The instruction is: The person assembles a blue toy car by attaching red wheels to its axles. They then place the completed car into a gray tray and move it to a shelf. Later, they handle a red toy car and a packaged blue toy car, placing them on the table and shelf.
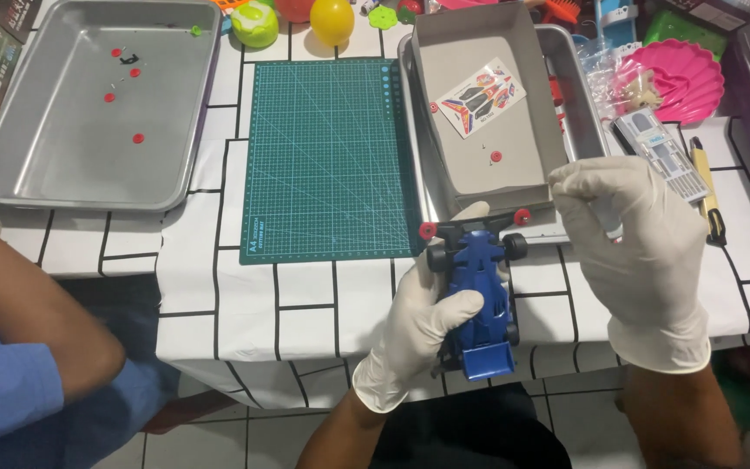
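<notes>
Holding the blue toy car [476, 300] in your left hand [418, 326], you have the fingers wrapped around its body and closed on it, over the near edge of the table [219, 321], just near of the green cutting mat [327, 161]. Your right hand [635, 260] hovers just right of the car with the fingertips pinched together near the top; you may have something small between them, but I cannot tell what, or whether anything is there at all. The main risk, as I judge it, is a drop: the car sits beyond the table edge, so any small part that slips from it or from your right fingers would likely fall to the floor rather than onto the cloth. The red caps at the far end of the car look loose enough to pop off if you squeeze or twist hard. The grey box [488, 104] resting in the right metal tray [579, 95] holds a sticker sheet [482, 97] and small red pieces; a knock from your right wrist could tip it. The left metal tray [88, 113] with its red bits is well apart and safe. Another person's arm [36, 330] rests at the near left, so a wide swing that way could bump it.
</notes>
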